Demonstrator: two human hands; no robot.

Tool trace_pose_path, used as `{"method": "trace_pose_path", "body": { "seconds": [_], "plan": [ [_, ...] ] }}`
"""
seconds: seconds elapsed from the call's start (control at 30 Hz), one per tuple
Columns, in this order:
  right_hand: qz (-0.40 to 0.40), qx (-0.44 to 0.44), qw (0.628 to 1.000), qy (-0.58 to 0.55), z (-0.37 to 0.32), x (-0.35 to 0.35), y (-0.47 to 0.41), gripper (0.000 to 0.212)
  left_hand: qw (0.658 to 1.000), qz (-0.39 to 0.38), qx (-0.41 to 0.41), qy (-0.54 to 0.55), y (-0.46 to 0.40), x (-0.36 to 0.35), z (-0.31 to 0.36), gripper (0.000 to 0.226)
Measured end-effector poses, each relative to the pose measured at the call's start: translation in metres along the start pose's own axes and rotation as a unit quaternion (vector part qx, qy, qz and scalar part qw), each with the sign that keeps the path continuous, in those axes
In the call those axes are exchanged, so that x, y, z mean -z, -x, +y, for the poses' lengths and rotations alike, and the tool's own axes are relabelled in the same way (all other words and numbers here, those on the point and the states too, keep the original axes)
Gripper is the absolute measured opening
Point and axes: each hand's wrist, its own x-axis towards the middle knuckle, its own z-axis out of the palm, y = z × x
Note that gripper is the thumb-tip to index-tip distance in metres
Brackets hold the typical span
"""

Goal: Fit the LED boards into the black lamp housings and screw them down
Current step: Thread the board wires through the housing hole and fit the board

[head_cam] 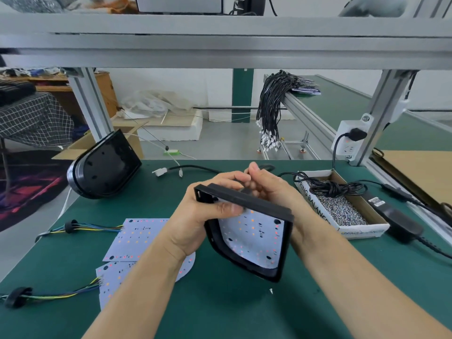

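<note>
Hands: left [208, 211] grips housing [256, 228] | right [266, 189] behind rim

White walls [210, 81] and a grey floor [220, 145] lie beyond the green-topped bench [220, 302] — aluminium framing [220, 40] overhead.

The left hand [208, 211] grips the top edge of a black plastic lamp housing [286, 243], held tilted above the green counter [220, 309], and a white LED board with orange and red dots [254, 236] lies inside it. The right hand [266, 184] is behind the upper rim of the housing with curled fingers; what it holds is hidden. On the counter, two more white LED boards with coloured wires [137, 236] lie to the left, a second black housing [102, 167] stands behind them, and a cardboard box of small metal screws [342, 211] is at the right.
</note>
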Motion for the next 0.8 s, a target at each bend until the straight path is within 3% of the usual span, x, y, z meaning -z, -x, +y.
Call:
{"method": "trace_pose_path", "body": {
  "seconds": [0.13, 0.33, 0.5, 0.6, 0.67, 0.8],
  "plan": [
    [0.032, 0.013, 0.999, 0.011, 0.001, -0.006, 0.005, 0.024, 0.999, 0.023, 0.000, -0.024, -0.002, -0.004, 0.001, 0.023],
    [0.140, 0.047, 0.987, -0.059, -0.015, -0.006, -0.008, 0.024, 0.992, -0.074, -0.012, -0.098, 0.008, -0.006, 0.008, 0.030],
    [0.063, 0.010, 0.990, -0.122, -0.011, -0.003, -0.006, 0.022, 0.993, -0.057, -0.050, -0.095, 0.008, 0.002, 0.003, 0.032],
    [-0.007, -0.039, 0.999, 0.016, -0.007, -0.002, 0.007, 0.024, 0.990, -0.031, -0.045, -0.133, 0.011, 0.006, -0.006, 0.036],
    [-0.002, -0.018, 0.997, 0.070, -0.008, 0.000, 0.013, 0.022, 0.990, -0.014, -0.031, -0.139, 0.012, 0.008, -0.009, 0.035],
    [0.032, 0.025, 0.999, -0.001, -0.016, 0.008, 0.020, 0.016, 0.994, 0.001, -0.020, -0.106, 0.012, 0.007, -0.009, 0.033]
  ]
}}
